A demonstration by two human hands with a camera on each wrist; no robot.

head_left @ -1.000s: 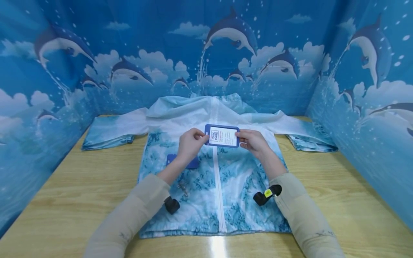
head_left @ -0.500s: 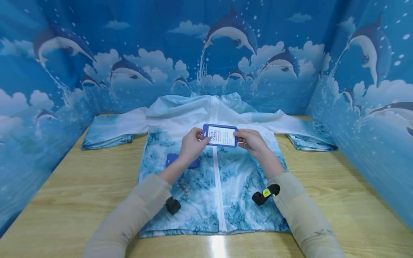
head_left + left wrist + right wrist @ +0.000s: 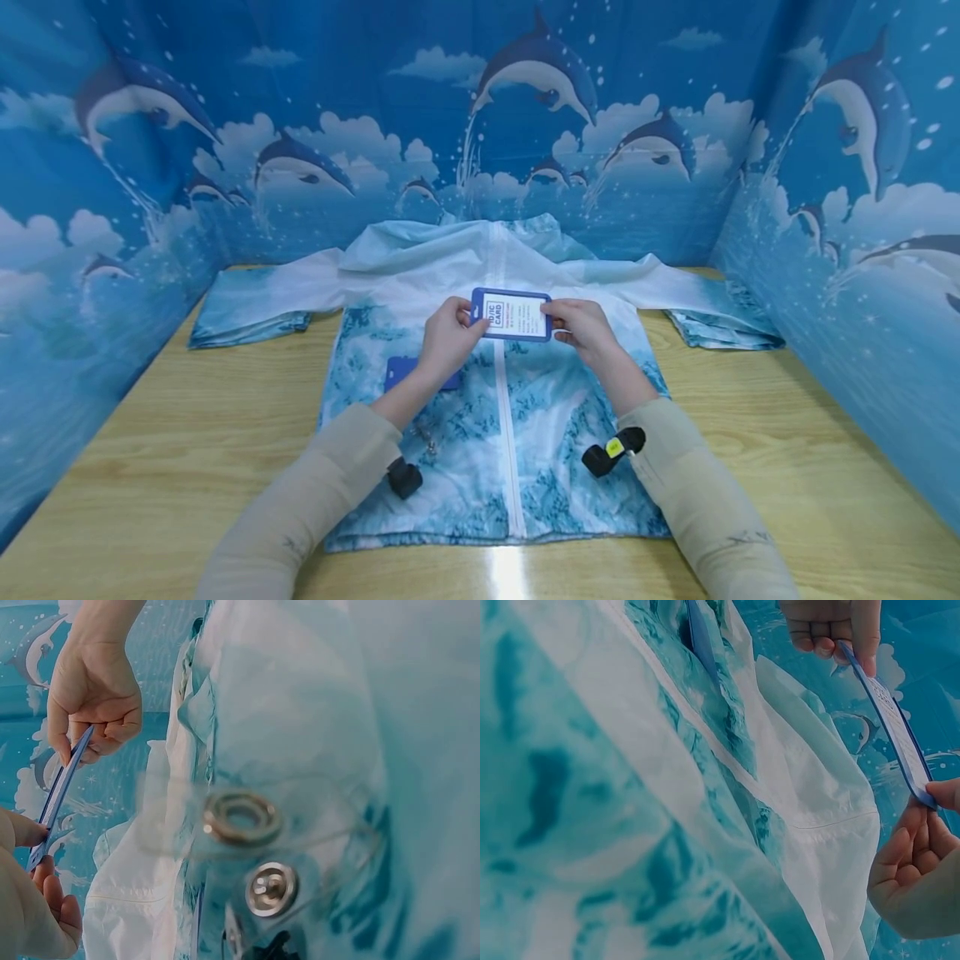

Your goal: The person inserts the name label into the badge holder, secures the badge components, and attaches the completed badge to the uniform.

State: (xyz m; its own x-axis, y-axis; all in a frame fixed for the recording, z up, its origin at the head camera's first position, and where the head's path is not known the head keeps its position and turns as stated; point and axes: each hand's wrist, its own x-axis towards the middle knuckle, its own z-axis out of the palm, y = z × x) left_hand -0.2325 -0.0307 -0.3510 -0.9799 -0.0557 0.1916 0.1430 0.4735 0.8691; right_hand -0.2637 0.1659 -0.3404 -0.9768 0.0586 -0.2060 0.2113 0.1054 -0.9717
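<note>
A blue-framed ID card holder (image 3: 516, 315) with a white printed card in it is held level above the jacket. My left hand (image 3: 450, 337) pinches its slotted left end, thumb over the front. At the opposite end my right hand (image 3: 587, 327) grips the edge between thumb and fingers. Both wrist views show the holder edge-on, with the left hand (image 3: 37, 889) and the right hand (image 3: 919, 874) on its two ends. A second blue holder (image 3: 400, 370) lies on the jacket, partly hidden behind my left forearm. Near it is a clear strap with metal snaps (image 3: 271, 889).
A teal and white zip jacket (image 3: 570, 467) lies spread on the wooden table (image 3: 787, 467), its sleeve ends folded in at both sides. Blue dolphin-print curtains (image 3: 420, 92) close off the back and sides. Black cameras are strapped at both wrists.
Both hands have shifted the card holder slightly left. My left thumb and fingers have moved further onto its left end, and the thumb now covers part of the card.
</note>
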